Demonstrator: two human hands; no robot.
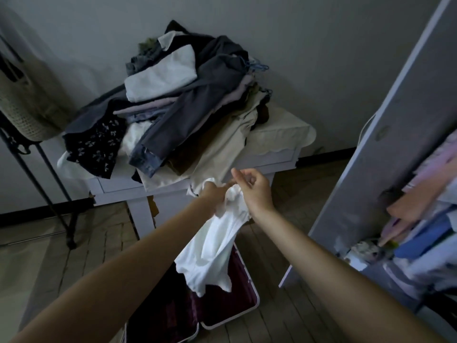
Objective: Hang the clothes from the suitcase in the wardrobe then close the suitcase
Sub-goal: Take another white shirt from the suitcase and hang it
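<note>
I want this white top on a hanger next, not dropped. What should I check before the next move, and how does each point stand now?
1. Left hand grips the white top: ok.
2. Right hand holds the top: cannot tell; its fingers are curled just above the cloth.
3. Top hangs clear of the open suitcase: ok.
4. Hanger in hand: not ok; blue hangers lie on the clothes pile.
5. Wardrobe door open: ok.
6. Free rail space in the wardrobe: cannot tell.
</note>
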